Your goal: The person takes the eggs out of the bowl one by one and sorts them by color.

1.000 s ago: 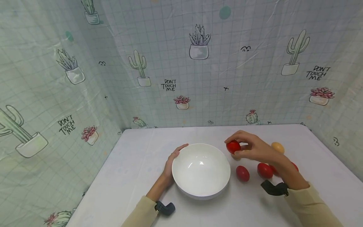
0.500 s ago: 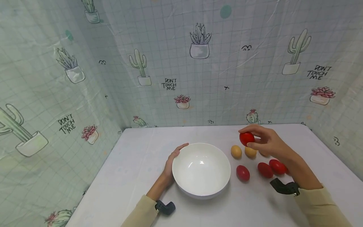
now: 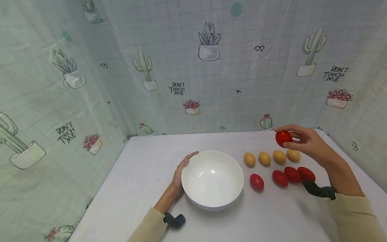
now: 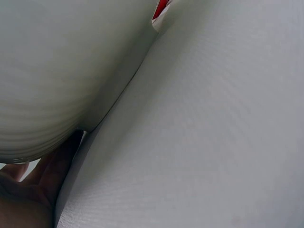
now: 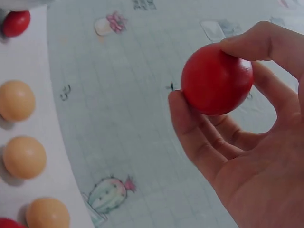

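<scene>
In the head view my right hand [image 3: 311, 144] holds a red egg [image 3: 283, 139] in the air above the back right of the table. The right wrist view shows this red egg [image 5: 217, 79] pinched between thumb and fingertips. My left hand [image 3: 179, 174] rests along the left outer side of a white bowl [image 3: 212, 179], its fingers extended against the wall. Nothing lies inside the bowl. In the left wrist view the bowl [image 4: 61, 71] hides part of the left fingers [image 4: 59, 164]. Below the held egg lies a row of brown eggs [image 3: 279, 157].
Several red eggs [image 3: 280, 178] lie in front of the brown ones, and one red egg [image 3: 256, 182] sits apart, closer to the bowl. The white table [image 3: 145, 161] meets a cactus-print cloth [image 3: 169, 111] at its back.
My right hand has moved right and slightly back with the red egg, uncovering the brown eggs and more of the red ones. The left hand and bowl have stayed put.
</scene>
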{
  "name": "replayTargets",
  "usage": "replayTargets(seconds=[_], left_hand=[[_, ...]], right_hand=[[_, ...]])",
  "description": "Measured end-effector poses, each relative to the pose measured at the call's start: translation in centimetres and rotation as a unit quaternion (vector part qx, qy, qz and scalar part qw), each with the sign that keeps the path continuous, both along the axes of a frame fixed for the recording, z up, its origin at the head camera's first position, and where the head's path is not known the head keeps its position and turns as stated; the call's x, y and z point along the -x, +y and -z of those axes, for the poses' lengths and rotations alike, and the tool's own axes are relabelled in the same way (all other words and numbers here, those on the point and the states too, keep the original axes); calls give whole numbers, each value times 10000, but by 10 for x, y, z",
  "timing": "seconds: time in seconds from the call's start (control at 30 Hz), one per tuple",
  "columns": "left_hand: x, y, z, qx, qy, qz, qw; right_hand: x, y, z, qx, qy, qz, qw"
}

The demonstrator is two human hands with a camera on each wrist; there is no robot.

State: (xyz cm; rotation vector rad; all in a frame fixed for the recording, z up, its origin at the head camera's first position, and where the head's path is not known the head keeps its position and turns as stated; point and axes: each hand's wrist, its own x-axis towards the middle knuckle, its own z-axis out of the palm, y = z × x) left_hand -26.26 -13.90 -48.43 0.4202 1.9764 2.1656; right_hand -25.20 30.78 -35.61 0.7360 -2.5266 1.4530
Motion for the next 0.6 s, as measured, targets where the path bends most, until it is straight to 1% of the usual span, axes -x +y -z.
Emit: replayTargets(seconds=[0.03, 0.17, 0.27, 0.37, 0.47, 0.6], left_hand=[[1, 0, 0, -27, -22, 17, 10000], [2, 0, -1, -120, -109, 94, 9998], [2, 0, -1, -132, -107, 133, 9998], [1, -1, -1, -158, -82, 180, 9997], [1, -2, -1, -172, -77, 190, 9996], [1, -2, 0, -181, -118, 125, 9997]], right_hand=[[-1, 5, 0, 16, 11, 9, 10000], [-3, 24, 2, -136, -129, 285, 9994], [-2, 40, 3, -437, -324, 461, 9975], [-2, 57, 6, -701, -456, 521, 9951], [-3, 71, 8, -965, -638, 731, 9906], [-3, 86, 13, -1335, -1036, 918, 9813]])
